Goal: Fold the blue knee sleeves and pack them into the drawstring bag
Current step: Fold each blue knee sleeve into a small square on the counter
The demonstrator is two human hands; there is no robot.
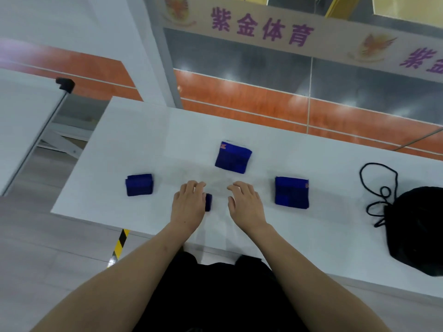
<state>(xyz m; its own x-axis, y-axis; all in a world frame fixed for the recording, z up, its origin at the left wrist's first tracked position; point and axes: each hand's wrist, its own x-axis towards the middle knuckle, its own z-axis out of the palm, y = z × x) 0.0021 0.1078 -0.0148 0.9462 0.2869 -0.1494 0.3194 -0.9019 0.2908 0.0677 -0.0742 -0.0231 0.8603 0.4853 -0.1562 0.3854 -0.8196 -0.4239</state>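
At the left of the white tabletop (115,130), a small folded blue knit knee sleeve (139,185) is lying flat, well apart from both hands. Next, the left hand (188,204) is being held palm-down with its fingers loosely curled over a second blue sleeve (208,202), of which only a narrow dark edge is showing at the thumb side; whether it is actually being gripped cannot be told. Beyond the gap between the hands, a larger blue sleeve with a red mark (233,157) is lying farther back. The right hand (245,202) is being held open, fingers relaxed and slightly spread, holding nothing. Just to its right a fourth blue sleeve (291,192) is lying, its long axis running away from the person; the right hand is clearly the nearer one to it. At the far right, the black drawstring bag (418,231) is resting with its looped black cord (376,188) trailing leftward, so packing is likely being left to the right hand.
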